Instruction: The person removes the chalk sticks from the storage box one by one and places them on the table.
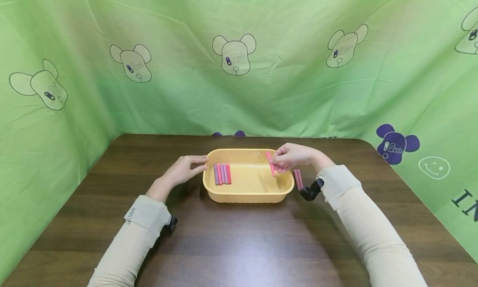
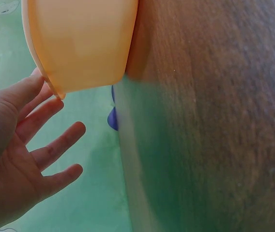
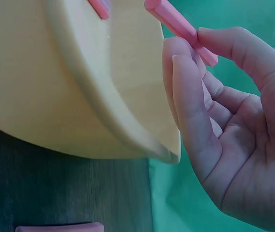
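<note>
Over the right end of a yellow plastic basin (image 1: pixel 248 198), my right hand (image 1: pixel 291 156) pinches a slim, faceted pink stick (image 1: pixel 271 164) between thumb and fingers. The right wrist view shows that stick (image 3: pixel 174 20) crossing the fingertips. My left hand (image 1: pixel 184 169) touches the basin's left rim; in the left wrist view its thumb and nearest fingers meet the rim (image 2: pixel 43 72), the other fingers spread. A row of several purple, pink and red sticks (image 1: pixel 222 174) lies side by side inside the basin's left part.
Mauve-pink sticks (image 1: pixel 298 179) lie on the brown wooden table (image 1: pixel 239 241) just right of the basin, near my right wrist's black camera (image 1: pixel 311 190). A green printed cloth (image 1: pixel 239 100) hangs behind the table and along its sides.
</note>
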The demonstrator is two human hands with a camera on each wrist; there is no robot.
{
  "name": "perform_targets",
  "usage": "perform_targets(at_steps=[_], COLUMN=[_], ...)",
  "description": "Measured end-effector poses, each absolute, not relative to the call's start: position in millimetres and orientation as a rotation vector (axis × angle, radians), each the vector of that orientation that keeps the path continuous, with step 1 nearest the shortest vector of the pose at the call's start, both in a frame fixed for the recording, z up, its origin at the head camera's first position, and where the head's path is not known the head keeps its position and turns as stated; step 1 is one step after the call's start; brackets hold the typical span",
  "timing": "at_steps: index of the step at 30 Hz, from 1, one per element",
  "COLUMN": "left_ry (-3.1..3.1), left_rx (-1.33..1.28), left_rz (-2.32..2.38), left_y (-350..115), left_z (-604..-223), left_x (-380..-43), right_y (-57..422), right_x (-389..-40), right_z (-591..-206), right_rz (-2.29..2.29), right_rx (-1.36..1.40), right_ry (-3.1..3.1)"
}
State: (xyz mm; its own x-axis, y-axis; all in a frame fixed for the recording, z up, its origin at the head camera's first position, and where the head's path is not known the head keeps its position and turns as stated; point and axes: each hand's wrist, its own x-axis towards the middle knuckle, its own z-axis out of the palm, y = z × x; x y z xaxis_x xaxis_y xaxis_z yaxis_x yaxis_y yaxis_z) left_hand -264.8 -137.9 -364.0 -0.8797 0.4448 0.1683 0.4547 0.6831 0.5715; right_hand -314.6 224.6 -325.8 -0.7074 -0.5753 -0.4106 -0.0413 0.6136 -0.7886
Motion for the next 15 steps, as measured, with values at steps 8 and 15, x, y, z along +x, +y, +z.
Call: perform_targets(at_steps=[8,15], left_ry=[-2.87,-2.87], left_rx=[-0.767,-0.78], left_rz=[-0.987,-0.974], left_y=[-137.8,-138.3], left_z=[-364.0,-366.2], left_x=[-264.9,-266.3], right_y=[237.0,247.9], right_x=[-311.1,-308.2], right_z=[-326.3,-327.5], right_rz=[-1.092,-1.123], right_rx=[-0.45,-0.435], right_ry=[2.177,2.191])
